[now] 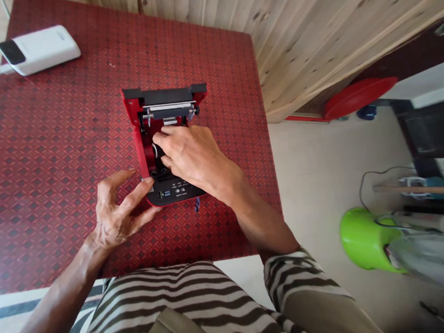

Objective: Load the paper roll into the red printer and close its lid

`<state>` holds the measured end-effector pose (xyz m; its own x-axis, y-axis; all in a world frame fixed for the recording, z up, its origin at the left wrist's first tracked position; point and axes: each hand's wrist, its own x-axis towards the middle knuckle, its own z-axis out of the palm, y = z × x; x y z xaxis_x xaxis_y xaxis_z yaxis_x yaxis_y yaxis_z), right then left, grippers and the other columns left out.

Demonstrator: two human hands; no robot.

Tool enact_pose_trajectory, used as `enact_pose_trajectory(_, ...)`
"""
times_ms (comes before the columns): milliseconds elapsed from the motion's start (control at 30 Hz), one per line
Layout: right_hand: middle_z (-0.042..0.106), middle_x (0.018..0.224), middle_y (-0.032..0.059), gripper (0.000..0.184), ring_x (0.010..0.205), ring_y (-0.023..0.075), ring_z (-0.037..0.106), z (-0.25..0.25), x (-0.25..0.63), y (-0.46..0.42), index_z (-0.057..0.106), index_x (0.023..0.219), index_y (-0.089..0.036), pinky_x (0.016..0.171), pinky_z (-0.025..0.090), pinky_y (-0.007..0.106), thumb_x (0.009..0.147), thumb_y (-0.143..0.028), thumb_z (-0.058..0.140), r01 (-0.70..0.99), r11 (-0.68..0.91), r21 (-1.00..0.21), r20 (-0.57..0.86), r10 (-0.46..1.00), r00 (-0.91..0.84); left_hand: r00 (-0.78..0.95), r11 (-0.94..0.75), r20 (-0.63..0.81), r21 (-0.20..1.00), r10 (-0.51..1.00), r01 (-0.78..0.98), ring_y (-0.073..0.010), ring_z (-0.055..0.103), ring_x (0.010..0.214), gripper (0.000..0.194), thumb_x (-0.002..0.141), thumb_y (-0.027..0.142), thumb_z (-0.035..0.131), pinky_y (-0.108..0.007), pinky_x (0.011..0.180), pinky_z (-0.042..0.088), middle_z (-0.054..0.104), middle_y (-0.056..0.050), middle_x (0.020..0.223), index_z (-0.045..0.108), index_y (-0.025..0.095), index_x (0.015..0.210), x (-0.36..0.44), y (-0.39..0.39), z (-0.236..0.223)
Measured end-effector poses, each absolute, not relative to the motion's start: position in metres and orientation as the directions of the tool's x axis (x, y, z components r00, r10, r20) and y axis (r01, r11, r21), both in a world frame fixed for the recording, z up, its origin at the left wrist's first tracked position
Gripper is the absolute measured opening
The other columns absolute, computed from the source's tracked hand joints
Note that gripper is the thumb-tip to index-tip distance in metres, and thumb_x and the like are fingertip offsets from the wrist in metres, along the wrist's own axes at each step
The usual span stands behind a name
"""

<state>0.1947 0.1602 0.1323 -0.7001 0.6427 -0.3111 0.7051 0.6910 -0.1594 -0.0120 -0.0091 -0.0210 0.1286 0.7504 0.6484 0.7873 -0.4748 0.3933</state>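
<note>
A red and black thermal receipt printer (174,192) stands open on the table, with a metal-and-black roller assembly (168,109) at its far end. My right hand (193,156) reaches down into its compartment, fingers on a black part with a white edge (159,153), partly hidden by the hand. My left hand (120,206) holds the printer's near left corner between index finger and thumb. A small dark strap (197,204) hangs from the printer's front edge.
The table has a red diamond-patterned cover (54,163). A white power bank (39,50) with a cable lies at its far left corner. Wood panelling (312,38) runs beyond it. On the floor to the right are a red plastic lid (359,97) and a green plastic container (364,240).
</note>
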Motion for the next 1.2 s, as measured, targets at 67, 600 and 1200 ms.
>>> enact_pose_trajectory(67, 0.090, 0.158, 0.0170, 0.054, 0.129, 0.0335, 0.091, 0.132, 0.196, 0.160, 0.084, 0.167, -0.022, 0.103, 0.068, 0.043, 0.122, -0.003, 0.061, 0.710, 0.682, -0.174, -0.302, 0.649, -0.698, 0.121, -0.468, 0.644, 0.401, 0.756, 0.788, -0.0370, 0.085, 0.141, 0.089, 0.112, 0.048, 0.104, -0.053, 0.115, 0.075, 0.079, -0.016, 0.167, 0.063, 0.047, 0.192, -0.012, -0.009, -0.021)
enact_pose_trajectory(600, 0.093, 0.151, 0.0197, 0.036, 0.147, 0.0378, 0.086, 0.152, 0.192, 0.181, 0.091, 0.152, -0.013, 0.120, 0.067, 0.047, 0.123, -0.005, 0.071, 0.614, 0.764, -0.201, -0.488, 0.465, -0.738, 0.145, -0.479, 0.627, 0.404, 0.765, 0.779, -0.0387, 0.087, 0.140, 0.085, 0.114, 0.052, 0.100, -0.057, 0.113, 0.080, 0.080, -0.017, 0.165, 0.063, 0.044, 0.190, -0.016, -0.008, -0.022)
enact_pose_trajectory(1200, 0.092, 0.117, 0.0000, 0.021, 0.093, 0.0234, 0.084, 0.158, 0.266, 0.159, 0.077, 0.122, -0.030, 0.093, 0.068, 0.040, 0.106, -0.021, 0.087, 0.544, 0.490, -0.681, -0.037, 0.719, -0.694, 0.153, -0.468, 0.604, 0.408, 0.783, 0.784, -0.0356, 0.087, 0.136, 0.071, 0.120, 0.053, 0.092, -0.054, 0.112, 0.079, 0.083, -0.017, 0.158, 0.067, 0.042, 0.185, -0.015, -0.007, -0.017)
